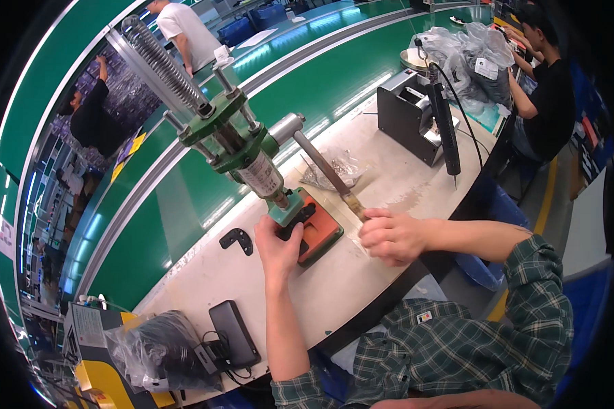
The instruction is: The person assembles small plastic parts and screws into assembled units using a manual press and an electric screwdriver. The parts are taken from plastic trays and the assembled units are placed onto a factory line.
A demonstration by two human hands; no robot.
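Note:
A green hand press with a large spring stands on the workbench. Below its ram sits an orange block on a green base, and a black plastic part lies on that block. My left hand is closed at the near-left side of the block, thumb and fingers on the black part; the press head partly hides the fingertips. My right hand wraps round the end of the press lever, which slants down toward me. Left of my left hand, a similar black angled part lies loose.
A bag of small parts lies behind the lever. Farther right are a black-sided device, a hanging electric screwdriver and bagged goods. A black box with cables and a filled plastic bag sit near left. Other people work nearby.

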